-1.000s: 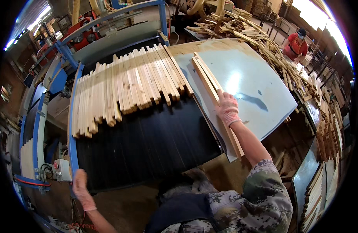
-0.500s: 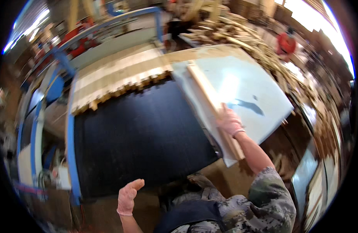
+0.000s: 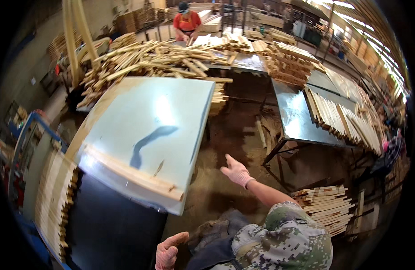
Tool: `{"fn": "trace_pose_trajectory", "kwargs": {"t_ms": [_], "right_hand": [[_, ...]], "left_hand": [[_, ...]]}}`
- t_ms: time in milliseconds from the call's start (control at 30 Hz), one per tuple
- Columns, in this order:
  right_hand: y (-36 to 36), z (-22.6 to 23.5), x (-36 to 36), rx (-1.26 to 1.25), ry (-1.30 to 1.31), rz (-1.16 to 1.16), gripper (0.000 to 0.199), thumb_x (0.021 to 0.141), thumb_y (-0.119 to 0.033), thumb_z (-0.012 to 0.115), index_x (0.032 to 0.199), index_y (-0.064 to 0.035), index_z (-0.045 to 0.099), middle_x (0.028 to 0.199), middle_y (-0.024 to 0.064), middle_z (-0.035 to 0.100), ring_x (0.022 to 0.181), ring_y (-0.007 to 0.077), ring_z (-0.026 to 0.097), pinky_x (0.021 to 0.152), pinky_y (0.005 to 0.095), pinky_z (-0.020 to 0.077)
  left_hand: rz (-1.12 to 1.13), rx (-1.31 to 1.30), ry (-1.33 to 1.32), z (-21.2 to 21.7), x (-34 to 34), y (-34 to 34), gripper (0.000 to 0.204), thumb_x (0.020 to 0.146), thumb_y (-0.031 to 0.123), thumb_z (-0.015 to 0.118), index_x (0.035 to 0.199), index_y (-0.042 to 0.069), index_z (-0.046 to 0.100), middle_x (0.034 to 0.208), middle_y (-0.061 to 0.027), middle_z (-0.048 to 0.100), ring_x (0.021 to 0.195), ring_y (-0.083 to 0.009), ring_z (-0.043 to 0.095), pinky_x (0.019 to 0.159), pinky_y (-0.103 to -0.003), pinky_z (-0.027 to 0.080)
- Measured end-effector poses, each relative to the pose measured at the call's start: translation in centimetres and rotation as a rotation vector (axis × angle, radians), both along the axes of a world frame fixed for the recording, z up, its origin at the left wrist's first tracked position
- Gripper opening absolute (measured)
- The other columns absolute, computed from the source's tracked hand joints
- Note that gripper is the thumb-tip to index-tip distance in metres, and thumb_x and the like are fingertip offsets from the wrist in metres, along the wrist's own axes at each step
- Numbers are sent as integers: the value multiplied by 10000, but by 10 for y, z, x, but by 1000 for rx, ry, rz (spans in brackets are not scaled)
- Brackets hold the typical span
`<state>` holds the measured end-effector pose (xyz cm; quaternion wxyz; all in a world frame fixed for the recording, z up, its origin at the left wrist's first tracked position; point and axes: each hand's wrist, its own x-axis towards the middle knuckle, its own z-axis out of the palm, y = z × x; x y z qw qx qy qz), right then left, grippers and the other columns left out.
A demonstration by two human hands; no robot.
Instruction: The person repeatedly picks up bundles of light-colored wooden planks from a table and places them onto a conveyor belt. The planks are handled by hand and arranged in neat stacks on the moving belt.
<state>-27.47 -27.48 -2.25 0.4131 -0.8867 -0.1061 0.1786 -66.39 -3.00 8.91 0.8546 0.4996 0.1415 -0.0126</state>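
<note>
My right hand [image 3: 237, 171], in a pale pink glove, reaches out over the floor with fingers stretched and nothing in them. To its left is a pale, smooth-topped table [image 3: 122, 112] with a dark streak on it. A long wooden board [image 3: 133, 174] lies along that table's near edge, touched by neither hand. My left hand [image 3: 167, 253], also gloved, is low near the belt's corner. It holds nothing that I can see, with a finger or thumb pointing right. A black belt [image 3: 110, 225] lies left of it, and a row of wooden strips [image 3: 54, 198] rests at the belt's far end.
Loose sticks [image 3: 149, 58] are heaped behind the pale table. Across the aisle a metal-topped table [image 3: 302, 117] carries rows of strips [image 3: 344, 119]. A stack of strips [image 3: 324, 207] sits on the floor at right. Another person [image 3: 187, 22] in red works at the back.
My view has swung to the right. My right hand has let go of the board and moved off over the aisle; the board stays on the pale table. My left hand remains low and empty.
</note>
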Motion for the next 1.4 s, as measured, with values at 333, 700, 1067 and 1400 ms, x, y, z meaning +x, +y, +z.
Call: {"fn": "trace_pose_trajectory", "kwargs": {"t_ms": [333,700,1067,1400], "right_hand": [[-302,-147,5,-89,749,-371,648,896,-336,731,1393,71,651,1358,288,700,1294,373,668,1071,413,523],[-338,-218,129,447,822,-848,699,976,-243,779,1572,9,513,1008,82,758,676,167,606,582,371,488],[-361,-235,310,350,942,-918,416,926,-230,772,1286,-38,691,840,73,645,641,199,571,568,370,467],[-342,-198,529,422,882,-1095,711,989,-157,743,1626,-29,455,929,61,673,638,155,560,536,345,450]], "left_hand": [[-304,135,38,-16,300,-116,847,922,520,779,1457,-109,590,1426,-234,678,1352,-333,641,1197,-451,460],[-532,118,96,-54,559,-161,622,1037,293,701,1498,-100,557,1459,-211,658,1374,-315,620,1226,-445,429],[-536,412,187,-86,870,-158,583,994,308,741,1447,-42,630,1347,-146,728,1231,-217,678,1054,-314,517],[-1012,1000,38,-115,1103,-212,769,996,530,715,1547,19,552,1535,-204,614,1425,-322,588,1187,-381,457]]}}
